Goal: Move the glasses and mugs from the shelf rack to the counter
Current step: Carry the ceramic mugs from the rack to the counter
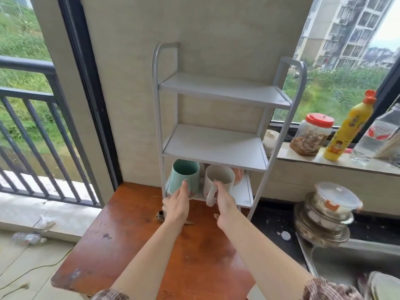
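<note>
Railings of dark metal bars stand outside the window on the far left. Next comes the counter (pixel 121 252), a glossy reddish-brown wooden top with scuffs and worn spots. On it stands the shelf rack (pixel 213 146), a pale grey frame of bent tube with three flat matte boards; the upper two boards are bare.

On the lowest board sits the green mug (pixel 184 176), smooth, tapered and tilted toward the camera so its dark mouth shows. The left hand (pixel 176 204) reaches in palm-down, fingers stretched and close together, fingertips touching the mug's front; whether they grip the handle cannot be told. Just beside it stands the white mug (pixel 218 180), rounded, matte, with a thick loop handle. The right hand (pixel 225 202) is closed on that handle, thumb on top. Something orange shows behind the white mug, too hidden to identify.

Further right, the stone sill holds a red-lidded plastic jar (pixel 311 135) and a yellow squeeze bottle (pixel 348 131). Stacked metal bowls (pixel 322 226) sit by the steel sink (pixel 346 260).
</note>
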